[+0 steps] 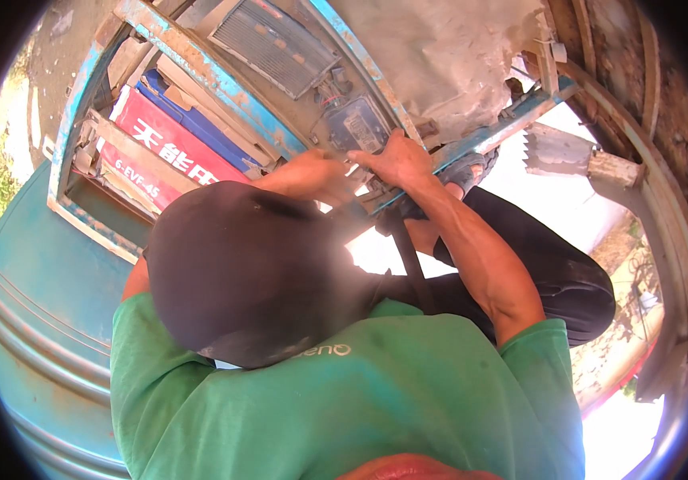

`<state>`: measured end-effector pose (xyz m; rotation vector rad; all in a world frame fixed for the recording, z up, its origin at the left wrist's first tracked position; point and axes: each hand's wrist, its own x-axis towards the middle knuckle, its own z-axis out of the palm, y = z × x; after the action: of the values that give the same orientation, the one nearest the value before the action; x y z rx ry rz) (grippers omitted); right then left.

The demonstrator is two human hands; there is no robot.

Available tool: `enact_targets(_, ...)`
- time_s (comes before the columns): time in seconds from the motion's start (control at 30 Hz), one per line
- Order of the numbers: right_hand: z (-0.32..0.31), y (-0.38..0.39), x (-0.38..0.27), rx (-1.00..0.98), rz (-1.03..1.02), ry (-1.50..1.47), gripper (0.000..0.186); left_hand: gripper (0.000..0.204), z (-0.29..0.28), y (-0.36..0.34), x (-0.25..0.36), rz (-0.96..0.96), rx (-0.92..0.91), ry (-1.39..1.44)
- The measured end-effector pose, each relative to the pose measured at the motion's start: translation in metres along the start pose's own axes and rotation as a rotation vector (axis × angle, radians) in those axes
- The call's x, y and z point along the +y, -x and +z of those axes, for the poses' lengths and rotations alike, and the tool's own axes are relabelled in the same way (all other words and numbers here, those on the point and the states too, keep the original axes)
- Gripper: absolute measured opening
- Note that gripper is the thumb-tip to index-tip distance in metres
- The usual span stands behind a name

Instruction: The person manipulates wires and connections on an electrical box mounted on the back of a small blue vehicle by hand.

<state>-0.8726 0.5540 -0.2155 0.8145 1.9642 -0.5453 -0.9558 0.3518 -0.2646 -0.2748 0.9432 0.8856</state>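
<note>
At the blue, rust-worn metal frame [224, 72], my two hands meet close together. My left hand [312, 176] is curled, its fingers partly smeared and its forearm hidden behind my raised left knee [240, 272]. My right hand [396, 162] is closed by the frame's edge, with its thumb pointing toward the left hand. Something small and metallic shows between the hands, but I cannot make out what it is. Just beyond them sits a dark blue-grey box [356, 126] with a pale label and wires. A grey finned metal unit [273, 44] lies farther back.
A red carton [148, 128] and a blue box [192, 112] stand inside the frame at left. A teal ribbed panel [48, 296] fills the left side. At right are a jagged metal plate [556, 150] and a curved rusty bar [672, 208]. My sandalled foot [468, 170] is beside the frame.
</note>
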Motion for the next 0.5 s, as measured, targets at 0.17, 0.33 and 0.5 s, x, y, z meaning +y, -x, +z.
enact_targets(0.17,-0.003,0.001,-0.003,0.014,-0.015,-0.017,0.106,0.048,0.008,-0.012,-0.005,-0.044,-0.156,0.078)
enact_targets(0.33,-0.006,-0.004,-0.003,-0.014,-0.041,0.008,0.099,0.043,0.011,-0.016,0.007,-0.233,-0.082,0.139)
enact_targets(0.5,0.006,-0.008,0.002,0.048,-0.04,0.104,0.097,0.036,0.019,0.008,0.031,-0.221,-0.115,0.227)
